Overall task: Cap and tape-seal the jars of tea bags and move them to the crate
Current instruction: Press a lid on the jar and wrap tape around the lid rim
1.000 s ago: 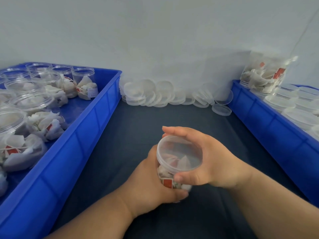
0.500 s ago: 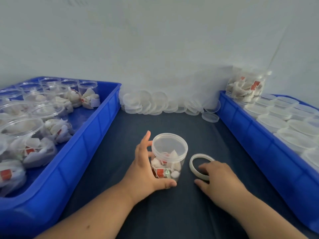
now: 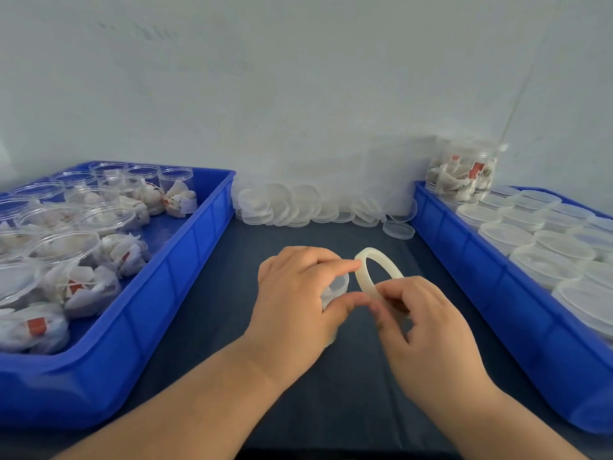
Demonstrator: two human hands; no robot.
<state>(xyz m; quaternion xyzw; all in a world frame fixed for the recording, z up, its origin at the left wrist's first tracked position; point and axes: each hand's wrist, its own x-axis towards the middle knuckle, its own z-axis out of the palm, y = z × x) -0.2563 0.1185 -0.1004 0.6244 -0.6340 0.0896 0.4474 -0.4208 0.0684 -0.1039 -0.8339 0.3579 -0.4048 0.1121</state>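
While left hand (image 3: 295,303) curls round clear plastic jar (image 3: 336,287), right hand (image 3: 428,323) pinches translucent tape ring (image 3: 361,277), upright beside it.

Left hand (image 3: 292,307) round jar (image 3: 335,289), tape roll (image 3: 362,277) alongside

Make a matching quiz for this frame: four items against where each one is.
Items
1. tape roll
2. lidded jar
3. loose lids
4. open jars

Places
A. in the left crate
B. in the right hand
C. at the back of the table
D. in the left hand

Pairs: 1-B, 2-D, 3-C, 4-A
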